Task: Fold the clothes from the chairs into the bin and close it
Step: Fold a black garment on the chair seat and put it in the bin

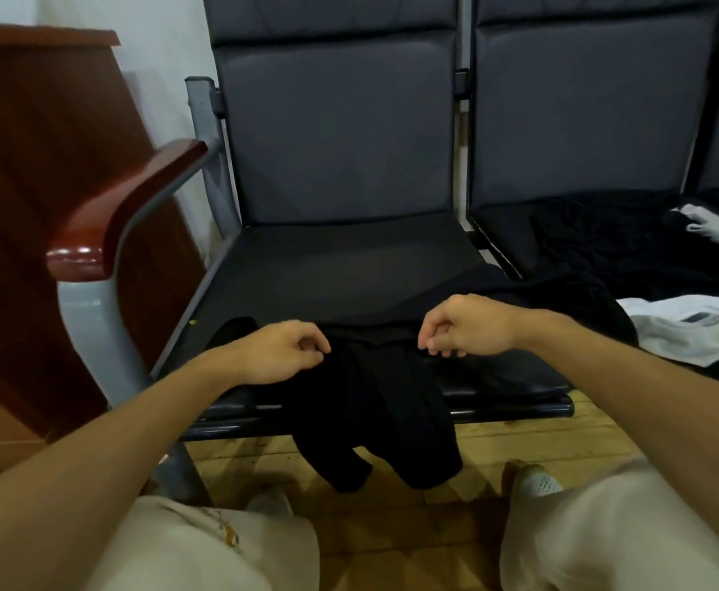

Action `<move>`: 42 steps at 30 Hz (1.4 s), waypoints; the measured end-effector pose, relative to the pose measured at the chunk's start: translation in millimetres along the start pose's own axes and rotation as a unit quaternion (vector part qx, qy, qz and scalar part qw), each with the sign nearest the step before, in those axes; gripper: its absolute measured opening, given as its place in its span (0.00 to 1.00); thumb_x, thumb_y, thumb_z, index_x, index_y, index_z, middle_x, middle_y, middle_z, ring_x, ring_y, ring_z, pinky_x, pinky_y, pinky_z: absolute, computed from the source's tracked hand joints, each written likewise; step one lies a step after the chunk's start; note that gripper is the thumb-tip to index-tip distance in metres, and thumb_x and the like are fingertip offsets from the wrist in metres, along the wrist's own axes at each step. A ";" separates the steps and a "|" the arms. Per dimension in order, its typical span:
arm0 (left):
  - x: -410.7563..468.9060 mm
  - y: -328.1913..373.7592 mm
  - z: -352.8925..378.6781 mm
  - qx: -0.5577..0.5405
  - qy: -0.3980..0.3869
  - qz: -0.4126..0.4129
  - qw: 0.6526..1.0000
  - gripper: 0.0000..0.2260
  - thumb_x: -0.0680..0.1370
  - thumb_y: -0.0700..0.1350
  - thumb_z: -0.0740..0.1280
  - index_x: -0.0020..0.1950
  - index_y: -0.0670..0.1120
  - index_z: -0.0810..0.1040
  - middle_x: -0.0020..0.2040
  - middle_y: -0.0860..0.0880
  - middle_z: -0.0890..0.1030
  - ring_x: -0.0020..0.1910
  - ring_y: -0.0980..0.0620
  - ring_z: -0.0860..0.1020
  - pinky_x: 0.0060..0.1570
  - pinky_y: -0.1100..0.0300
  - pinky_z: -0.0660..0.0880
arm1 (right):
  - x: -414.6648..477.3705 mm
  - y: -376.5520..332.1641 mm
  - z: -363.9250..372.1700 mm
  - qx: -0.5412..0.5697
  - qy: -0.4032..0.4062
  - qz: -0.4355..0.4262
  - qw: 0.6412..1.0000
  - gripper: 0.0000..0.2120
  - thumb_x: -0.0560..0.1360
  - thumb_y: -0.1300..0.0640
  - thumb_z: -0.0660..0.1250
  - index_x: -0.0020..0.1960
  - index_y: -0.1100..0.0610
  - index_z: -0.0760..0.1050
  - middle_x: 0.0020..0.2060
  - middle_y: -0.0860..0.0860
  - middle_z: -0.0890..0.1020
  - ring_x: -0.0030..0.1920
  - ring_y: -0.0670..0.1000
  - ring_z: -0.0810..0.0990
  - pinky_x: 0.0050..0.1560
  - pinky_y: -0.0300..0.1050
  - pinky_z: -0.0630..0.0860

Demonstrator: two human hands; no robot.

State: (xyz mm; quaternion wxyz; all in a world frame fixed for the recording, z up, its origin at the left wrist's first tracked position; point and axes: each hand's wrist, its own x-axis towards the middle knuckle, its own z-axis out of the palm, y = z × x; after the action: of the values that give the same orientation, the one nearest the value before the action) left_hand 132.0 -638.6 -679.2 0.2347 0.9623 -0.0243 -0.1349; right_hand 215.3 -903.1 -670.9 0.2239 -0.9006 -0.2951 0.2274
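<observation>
**Two hands pinch the black cloth on the chair**

The black cloth (374, 403) lies on the front of the left chair seat (349, 266). Part of it hangs over the front edge, down toward the floor (519, 437). Its long way runs from the seat toward the person.

The left hand (283, 351) and the right hand (466, 326) sit side by side on the part that rests on the seat. They are set across the cloth, one near each side, and both are about as close to it. The fingers (317, 347) of each hand are curled in tight and seem to pinch the cloth. It is very dark, so the pinch is hard to see clearly.

The hanging part is below the hands and nearer the person, so the next fold likely means lifting it up.

More dark clothes (596, 249) and a white one (685, 334) wait on the next chair, to the right. The bin is not in view.
</observation>
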 end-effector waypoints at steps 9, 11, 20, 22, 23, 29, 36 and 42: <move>27.0 -5.2 18.1 0.151 -0.048 -0.059 0.986 0.26 0.82 0.58 0.54 0.78 0.50 0.56 0.77 0.48 0.58 0.76 0.46 0.56 0.75 0.50 0.53 | 42.2 6.9 6.8 -0.160 -0.039 0.076 0.983 0.29 0.80 0.52 0.61 0.78 0.52 0.54 0.77 0.52 0.59 0.76 0.54 0.58 0.75 0.49 0.57; 34.8 -7.4 21.1 0.178 -0.054 -0.057 0.981 0.27 0.82 0.59 0.52 0.79 0.50 0.55 0.79 0.50 0.56 0.77 0.48 0.54 0.76 0.49 0.45 | 50.4 11.7 6.1 -0.170 -0.012 0.083 0.982 0.31 0.81 0.56 0.59 0.79 0.53 0.48 0.79 0.50 0.49 0.78 0.52 0.48 0.77 0.52 0.48; 38.8 -19.2 15.3 0.115 0.004 -0.032 0.993 0.22 0.82 0.57 0.57 0.74 0.50 0.66 0.71 0.50 0.66 0.73 0.49 0.61 0.72 0.51 0.60 | 61.9 6.5 10.3 -0.185 0.027 -0.025 0.982 0.18 0.76 0.63 0.68 0.62 0.47 0.75 0.57 0.46 0.71 0.60 0.49 0.69 0.62 0.43 0.69; 32.5 -24.3 10.5 0.090 0.042 -0.025 0.995 0.17 0.82 0.53 0.58 0.69 0.50 0.72 0.65 0.51 0.71 0.68 0.50 0.67 0.68 0.52 0.66 | 60.4 4.9 11.9 -0.133 0.017 -0.019 0.991 0.12 0.77 0.64 0.67 0.56 0.50 0.78 0.45 0.42 0.73 0.49 0.46 0.74 0.50 0.36 0.71; 28.4 -27.1 7.5 0.077 0.056 -0.022 0.995 0.15 0.82 0.51 0.58 0.67 0.50 0.74 0.62 0.51 0.72 0.65 0.50 0.70 0.66 0.55 0.68 | 58.9 4.1 12.7 -0.110 0.017 -0.012 0.994 0.10 0.77 0.64 0.66 0.53 0.51 0.79 0.42 0.41 0.73 0.44 0.43 0.74 0.45 0.33 0.70; -4.5 -49.2 -5.8 0.026 0.075 -0.024 0.997 0.13 0.82 0.39 0.59 0.63 0.49 0.77 0.60 0.52 0.73 0.61 0.53 0.72 0.59 0.64 0.67 | 52.3 -5.7 17.2 -0.110 0.047 -0.043 0.992 0.06 0.79 0.60 0.64 0.49 0.50 0.77 0.44 0.44 0.77 0.45 0.45 0.76 0.47 0.38 0.71; -21.9 -59.9 -5.1 0.064 0.052 -0.006 0.997 0.15 0.80 0.42 0.65 0.67 0.49 0.75 0.62 0.53 0.72 0.64 0.55 0.70 0.63 0.65 0.65 | 26.6 -23.0 -1.2 0.078 0.267 -0.084 0.957 0.09 0.78 0.62 0.64 0.43 0.49 0.75 0.39 0.45 0.81 0.39 0.41 0.77 0.43 0.32 0.70; -14.8 -46.9 3.0 0.151 0.073 0.032 0.985 0.10 0.79 0.45 0.67 0.60 0.52 0.76 0.58 0.54 0.74 0.57 0.55 0.68 0.60 0.58 0.68 | 1.8 -32.8 -13.4 0.187 0.332 -0.128 0.916 0.08 0.78 0.64 0.63 0.43 0.53 0.74 0.33 0.51 0.79 0.33 0.46 0.74 0.39 0.41 0.71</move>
State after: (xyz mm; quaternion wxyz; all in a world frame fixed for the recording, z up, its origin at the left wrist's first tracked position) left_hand 116.2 -596.7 -699.6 0.0924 0.9927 -0.0577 -0.0515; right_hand 209.7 -881.7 -643.1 0.5008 -0.8204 -0.2685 -0.0645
